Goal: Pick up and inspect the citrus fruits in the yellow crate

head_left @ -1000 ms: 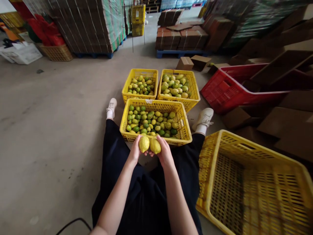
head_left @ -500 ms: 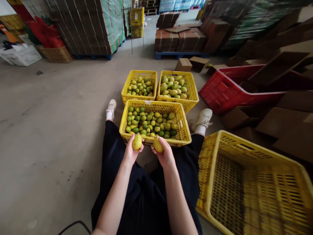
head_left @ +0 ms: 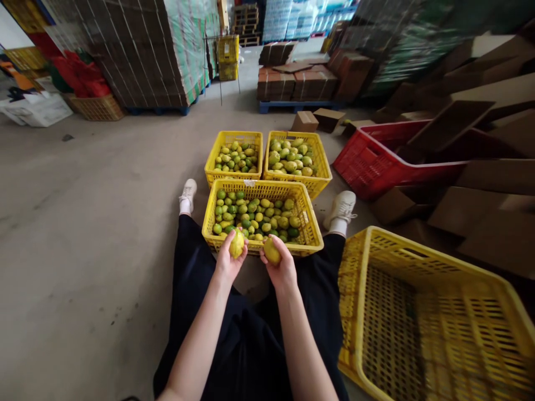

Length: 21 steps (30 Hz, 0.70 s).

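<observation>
My left hand (head_left: pixel 228 260) is closed around a yellow lemon (head_left: pixel 236 244), which shows on top between thumb and fingers. A second lemon (head_left: pixel 272 252), a duller yellow, is gripped in my right hand (head_left: pixel 284 267). Both hands are close together at the near rim of a yellow plastic crate (head_left: pixel 314 225) between my legs. Inside that crate lie many green and yellow lemons (head_left: pixel 251 214). Behind it stand two more yellow crates, the left one (head_left: pixel 212 153) with smaller lemons and the right one (head_left: pixel 324 161) with larger ones.
A large yellow crate (head_left: pixel 363 289) stands at my right. Beyond it are a red crate (head_left: pixel 363 167) and a heap of cardboard boxes (head_left: pixel 472 217). Wrapped carton stacks (head_left: pixel 134 55) and flat cardboard on a blue pallet (head_left: pixel 284 106) are farther back. Concrete floor (head_left: pixel 92 223) stretches to the left.
The camera view has tilted up slightly, so the crates sit lower in the picture. The left hand's lemon has turned a little; both hands still hold their lemons.
</observation>
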{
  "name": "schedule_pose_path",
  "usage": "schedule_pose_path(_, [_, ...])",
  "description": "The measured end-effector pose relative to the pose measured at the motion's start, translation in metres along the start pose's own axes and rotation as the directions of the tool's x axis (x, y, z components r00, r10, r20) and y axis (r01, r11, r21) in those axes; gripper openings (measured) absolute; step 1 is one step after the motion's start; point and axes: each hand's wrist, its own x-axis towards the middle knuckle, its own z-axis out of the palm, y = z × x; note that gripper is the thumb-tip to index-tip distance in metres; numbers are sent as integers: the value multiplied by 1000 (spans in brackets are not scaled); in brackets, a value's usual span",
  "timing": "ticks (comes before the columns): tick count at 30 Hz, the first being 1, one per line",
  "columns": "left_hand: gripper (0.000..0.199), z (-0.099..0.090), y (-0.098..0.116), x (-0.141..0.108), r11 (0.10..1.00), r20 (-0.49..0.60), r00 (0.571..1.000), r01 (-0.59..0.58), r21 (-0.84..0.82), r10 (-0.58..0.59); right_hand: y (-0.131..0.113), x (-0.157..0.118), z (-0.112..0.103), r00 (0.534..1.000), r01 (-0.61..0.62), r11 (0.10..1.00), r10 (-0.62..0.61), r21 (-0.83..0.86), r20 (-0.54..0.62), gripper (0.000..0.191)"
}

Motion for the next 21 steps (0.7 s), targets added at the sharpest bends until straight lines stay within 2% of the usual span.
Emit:
schedule_pose_path(2, [19, 9, 0, 3, 1000, -9, 1000, -20, 7, 20, -3, 4, 3, 999, -5, 999, 6, 34, -31, 23])
schedule_pose_path(5, [31, 17, 0, 6, 998, 47, 998, -39, 43, 37, -6, 9, 9, 998, 11, 999, -9, 46, -58, 28])
schedule_pose_path(10, [34, 11, -2, 4, 991, 183, 981, -82, 105, 62, -5, 10, 12, 999, -9, 998, 12, 65, -46, 31])
schedule_pose_path(17, [22, 2, -1, -2, 998, 46, 997, -61, 13, 61, -1, 4, 6, 997, 17, 1000, -19, 26, 80, 20])
schedule_pose_path(21, [18, 2, 0, 2, 999, 47, 998, -42, -18, 43, 1, 5, 5, 995, 45, 997, -50, 66, 89, 18])
